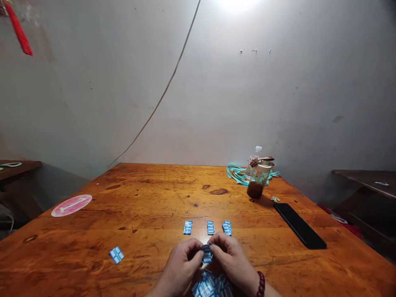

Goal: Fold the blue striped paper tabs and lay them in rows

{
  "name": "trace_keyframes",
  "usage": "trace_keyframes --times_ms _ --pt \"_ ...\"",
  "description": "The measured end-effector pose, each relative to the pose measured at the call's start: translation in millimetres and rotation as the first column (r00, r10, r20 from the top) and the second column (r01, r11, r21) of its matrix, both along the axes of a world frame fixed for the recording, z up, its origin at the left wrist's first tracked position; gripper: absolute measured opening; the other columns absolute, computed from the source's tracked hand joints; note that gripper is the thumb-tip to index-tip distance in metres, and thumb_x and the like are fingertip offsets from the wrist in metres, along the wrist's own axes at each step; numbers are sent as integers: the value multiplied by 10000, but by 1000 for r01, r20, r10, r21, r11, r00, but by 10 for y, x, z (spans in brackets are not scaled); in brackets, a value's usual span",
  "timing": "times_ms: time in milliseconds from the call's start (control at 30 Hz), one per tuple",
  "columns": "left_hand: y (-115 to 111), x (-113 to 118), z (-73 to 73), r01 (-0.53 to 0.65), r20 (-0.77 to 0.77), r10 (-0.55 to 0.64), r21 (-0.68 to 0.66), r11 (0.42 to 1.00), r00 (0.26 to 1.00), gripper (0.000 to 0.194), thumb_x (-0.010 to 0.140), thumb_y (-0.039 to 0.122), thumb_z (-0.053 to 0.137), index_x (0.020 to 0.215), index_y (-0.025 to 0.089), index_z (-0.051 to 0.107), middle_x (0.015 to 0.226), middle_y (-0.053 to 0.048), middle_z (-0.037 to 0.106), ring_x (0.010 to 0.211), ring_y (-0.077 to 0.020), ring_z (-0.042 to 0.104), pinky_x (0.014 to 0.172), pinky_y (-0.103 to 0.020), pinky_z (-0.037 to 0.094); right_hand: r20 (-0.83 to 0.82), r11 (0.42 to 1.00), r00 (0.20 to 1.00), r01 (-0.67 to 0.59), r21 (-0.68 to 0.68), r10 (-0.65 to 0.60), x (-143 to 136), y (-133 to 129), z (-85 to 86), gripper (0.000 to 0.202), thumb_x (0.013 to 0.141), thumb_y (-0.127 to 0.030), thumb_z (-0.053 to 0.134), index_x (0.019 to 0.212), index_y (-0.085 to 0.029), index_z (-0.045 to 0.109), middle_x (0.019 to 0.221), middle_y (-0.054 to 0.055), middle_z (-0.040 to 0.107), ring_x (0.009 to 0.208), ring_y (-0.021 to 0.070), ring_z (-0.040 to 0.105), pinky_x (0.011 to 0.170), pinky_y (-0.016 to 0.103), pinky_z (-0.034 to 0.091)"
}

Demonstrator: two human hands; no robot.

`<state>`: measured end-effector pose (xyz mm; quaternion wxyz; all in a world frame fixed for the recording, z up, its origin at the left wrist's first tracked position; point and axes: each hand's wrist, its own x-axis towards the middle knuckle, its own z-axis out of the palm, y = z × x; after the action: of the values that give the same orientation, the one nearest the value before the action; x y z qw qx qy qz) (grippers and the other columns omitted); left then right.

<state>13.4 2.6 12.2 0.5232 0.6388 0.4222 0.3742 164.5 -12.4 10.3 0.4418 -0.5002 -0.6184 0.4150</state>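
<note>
Near the table's front edge, my left hand (185,262) and my right hand (231,256) pinch a small blue-and-white striped piece (207,256) between thumbs and forefingers. Its upper edge is partly covered by my fingertips. Below my hands lies a loose pile of similar blue-and-white pieces (208,285), cut off by the bottom of the view. Just beyond my fingers sit three more: a left piece (187,227), a middle piece (210,227) and a right piece (227,227). Farther left is a single tilted piece (116,255). What they are made of is unclear.
On the wooden table (148,206), a black phone (299,226) lies at the right. Behind it stand a drink bottle (259,181) with dark liquid and a clear plastic bottle (252,161), beside a turquoise strap (237,175). A round pink sticker (71,205) marks the left side.
</note>
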Motion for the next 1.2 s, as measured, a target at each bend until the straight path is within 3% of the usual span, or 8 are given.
trace_keyframes --times_ms 233,533,733,900,1000,1100,1200 --pt "10 -21 39 -31 -54 35 79 996 998 178 727 265 499 647 153 611 626 -14 594 611 -147 509 567 -206 373 82 992 996 -33 125 23 6 -26 88 210 815 -222 424 804 -189 631 783 22 583 757 141 529 690 232 400" --pt "22 -24 25 56 -98 -48 81 995 994 210 744 226 456 746 164 656 705 -34 640 677 -173 554 607 -220 386 -44 1000 999 -8 27 9 3 -8 8 217 825 -272 428 877 -181 618 671 -2 558 598 110 500 543 196 395" --pt "12 -14 65 81 -114 -67 123 989 991 236 746 209 452 813 182 676 735 -43 649 714 -193 559 647 -239 390 28 990 998 -57 127 54 -11 -41 47 242 843 -252 402 886 -196 634 758 26 595 702 134 544 628 220 423" --pt "-3 -25 85 44 -124 -21 179 983 992 189 717 235 504 721 204 691 670 -46 638 660 -194 543 642 -244 386 80 972 996 -60 228 42 -13 -43 -12 253 854 -276 388 939 -211 617 877 52 620 813 155 558 738 254 426" --pt "7 -32 66 18 -119 3 179 984 993 182 713 235 510 678 208 686 663 -42 639 643 -188 540 624 -234 381 97 974 995 -43 222 22 -9 -49 -10 253 855 -271 384 988 -220 592 916 51 616 831 153 555 744 245 424" --pt "22 -29 40 2 -137 20 160 987 990 214 745 223 466 720 206 679 699 -39 647 672 -184 550 617 -227 375 132 982 990 18 187 -43 -5 -57 37 234 831 -273 420 991 -208 578 854 42 611 774 148 552 697 234 422" --pt "26 -18 23 8 -130 11 150 989 991 218 760 225 458 722 191 670 707 -37 644 686 -176 549 623 -225 374 178 983 983 19 181 -52 -7 -50 67 161 792 -265 477 853 -184 602 732 20 589 681 134 529 627 220 403"
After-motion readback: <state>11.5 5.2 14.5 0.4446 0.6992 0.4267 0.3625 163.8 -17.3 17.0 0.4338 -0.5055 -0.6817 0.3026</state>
